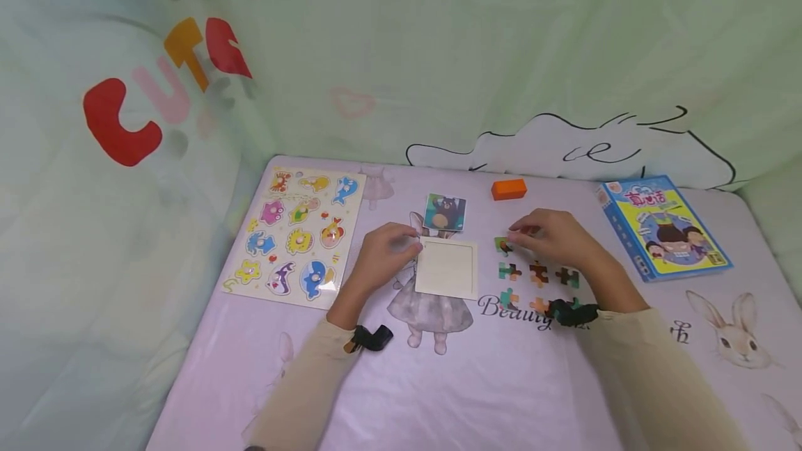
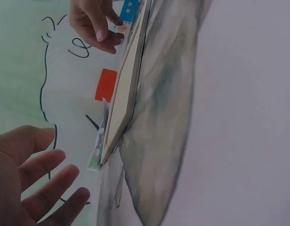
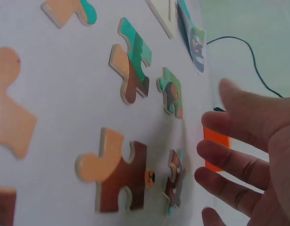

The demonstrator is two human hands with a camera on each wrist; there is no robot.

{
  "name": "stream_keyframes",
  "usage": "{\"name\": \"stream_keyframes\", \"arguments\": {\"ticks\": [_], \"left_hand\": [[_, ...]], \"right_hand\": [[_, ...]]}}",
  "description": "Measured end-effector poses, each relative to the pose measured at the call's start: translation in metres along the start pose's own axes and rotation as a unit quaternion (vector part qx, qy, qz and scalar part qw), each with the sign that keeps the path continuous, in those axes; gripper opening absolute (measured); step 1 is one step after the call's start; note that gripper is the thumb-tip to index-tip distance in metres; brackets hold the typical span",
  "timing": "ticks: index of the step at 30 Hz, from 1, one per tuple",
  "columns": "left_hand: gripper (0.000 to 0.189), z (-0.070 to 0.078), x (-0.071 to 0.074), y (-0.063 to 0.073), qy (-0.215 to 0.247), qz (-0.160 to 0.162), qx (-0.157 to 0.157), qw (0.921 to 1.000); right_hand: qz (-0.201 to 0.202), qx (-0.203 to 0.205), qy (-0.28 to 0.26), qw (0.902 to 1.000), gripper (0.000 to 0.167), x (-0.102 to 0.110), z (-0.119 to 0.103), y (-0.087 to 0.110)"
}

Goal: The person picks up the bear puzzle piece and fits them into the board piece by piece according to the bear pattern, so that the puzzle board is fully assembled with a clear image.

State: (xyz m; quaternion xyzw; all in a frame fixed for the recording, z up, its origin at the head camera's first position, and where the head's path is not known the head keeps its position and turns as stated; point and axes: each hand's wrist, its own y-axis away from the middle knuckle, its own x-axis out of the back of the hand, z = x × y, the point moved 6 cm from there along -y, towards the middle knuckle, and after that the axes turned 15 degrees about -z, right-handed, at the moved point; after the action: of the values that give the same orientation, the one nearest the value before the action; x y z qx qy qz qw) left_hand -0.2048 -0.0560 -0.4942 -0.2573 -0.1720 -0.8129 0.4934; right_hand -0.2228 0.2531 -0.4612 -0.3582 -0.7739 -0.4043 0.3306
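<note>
A pale square puzzle tray [image 1: 446, 270] lies at the middle of the table, its recess bare. My left hand [image 1: 385, 256] hovers at the tray's left edge, fingers apart and holding nothing in the left wrist view. Several jigsaw pieces in green, brown and orange lie in rows right of the tray, among them a green corner piece [image 1: 502, 247] and a brown piece [image 3: 119, 172]. Over the top row is my right hand [image 1: 554, 239], with loosely spread fingers and nothing in them. Just behind the tray lies a bear picture card [image 1: 445, 213].
An orange block [image 1: 509, 190] sits behind the pieces. At the right is a blue and yellow box [image 1: 679, 228]. A sea-animal peg puzzle board [image 1: 285, 284] lies at the left. Printed cloth [image 1: 476, 89] hangs along the table's back and sides.
</note>
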Motion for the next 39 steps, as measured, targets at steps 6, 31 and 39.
{"name": "stream_keyframes", "arguments": {"ticks": [6, 31, 39], "left_hand": [[0.035, -0.003, -0.008, -0.006, -0.056, -0.047, 0.008, 0.9973], [0.048, -0.019, -0.016, -0.008, -0.116, -0.122, -0.015, 0.9856], [0.046, -0.016, -0.016, -0.006, -0.113, -0.126, -0.019, 0.9854]], "right_hand": [[-0.020, 0.004, 0.001, 0.9998, 0.031, -0.005, 0.000, -0.009], [-0.038, -0.052, -0.015, 0.9978, 0.029, -0.011, -0.001, -0.026], [-0.034, -0.036, -0.016, 0.9986, 0.018, -0.009, -0.011, -0.017]]}}
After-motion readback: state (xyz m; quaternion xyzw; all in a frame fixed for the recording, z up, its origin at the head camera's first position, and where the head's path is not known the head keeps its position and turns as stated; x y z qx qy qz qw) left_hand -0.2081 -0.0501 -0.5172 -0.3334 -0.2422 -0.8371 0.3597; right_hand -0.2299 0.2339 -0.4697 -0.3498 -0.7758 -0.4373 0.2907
